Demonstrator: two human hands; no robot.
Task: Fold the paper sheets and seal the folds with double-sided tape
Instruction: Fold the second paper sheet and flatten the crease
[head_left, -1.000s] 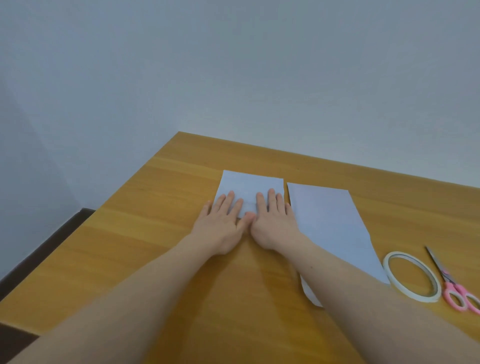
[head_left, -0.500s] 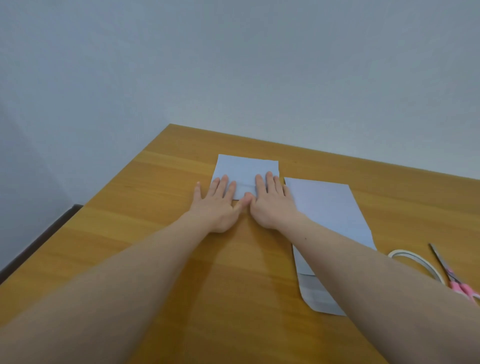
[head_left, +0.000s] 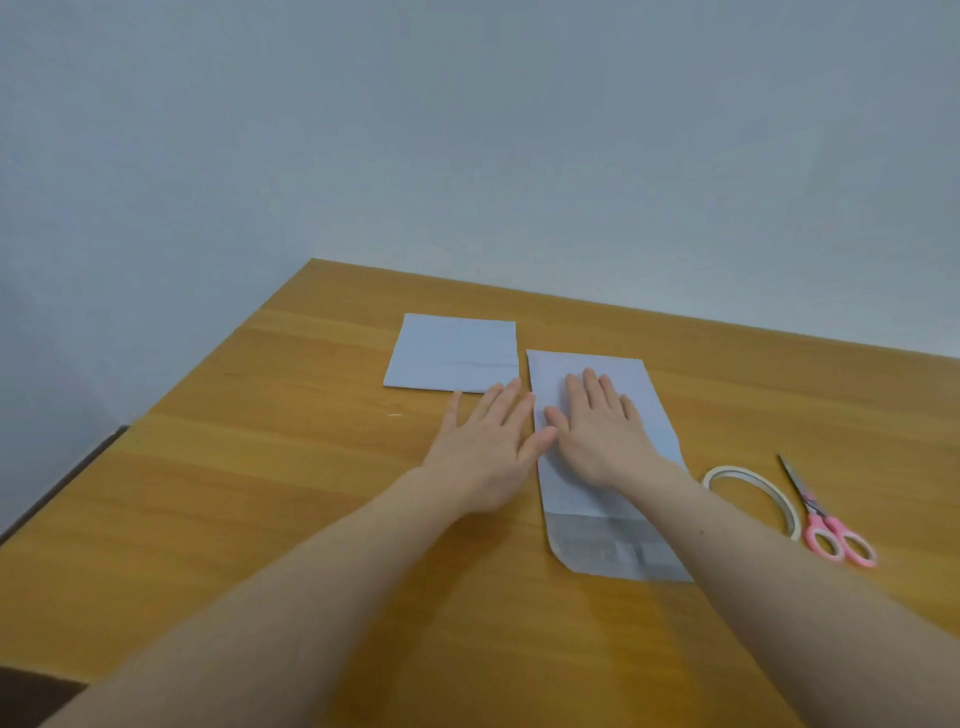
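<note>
A folded white paper sheet (head_left: 453, 353) lies flat at the back of the wooden table (head_left: 260, 493), with no hand on it. To its right lies a longer white sheet (head_left: 597, 514) whose near end carries a greyish strip. My right hand (head_left: 597, 423) rests flat on this longer sheet, fingers spread. My left hand (head_left: 485, 441) lies flat on the wood beside the sheet's left edge, its thumb touching that edge. A roll of double-sided tape (head_left: 753, 493) lies to the right, partly hidden by my right forearm.
Pink-handled scissors (head_left: 826, 519) lie just right of the tape roll. A pale wall stands behind the table's far edge. The table's left edge drops to a dark floor strip (head_left: 57, 483).
Both hands have left the folded sheet and shifted right and nearer. The right hand now lies on the longer sheet, the left hand beside it.
</note>
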